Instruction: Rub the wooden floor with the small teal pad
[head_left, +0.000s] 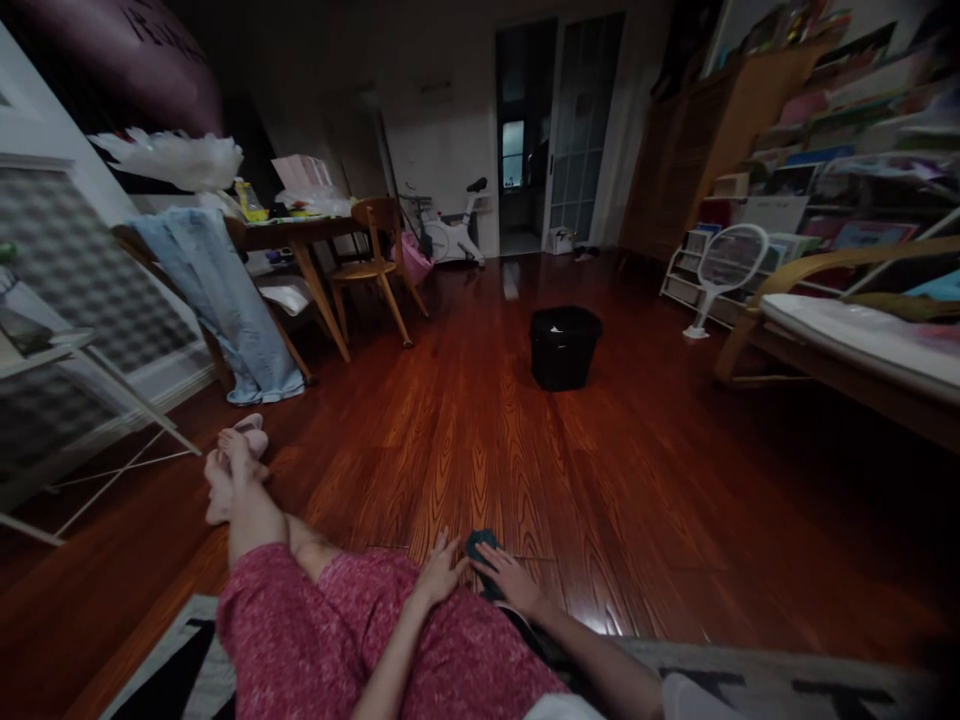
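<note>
My left hand (441, 572) rests over the edge of the red patterned clothing (300, 630) on my lap, its fingers stretched out and holding nothing. Beside it, my right hand (514, 580) has its fingers extended over a small dark teal, cloth-like bundle (481, 541). The fingers lie against the bundle rather than visibly wrapped round it; its exact kind is too dim to make out. Something dark with a pale edge lies under my right wrist, mostly hidden. The two hands' fingertips are close together.
A black lidded bin (564, 350) stands ahead on the reddish wooden floor (450, 440). Jeans (217, 300) hang over a chair by the table (300, 235) at left. A white racket (731, 265) stands right, near a wooden-armed seat (862, 340). Slippers (253, 430) lie by my feet.
</note>
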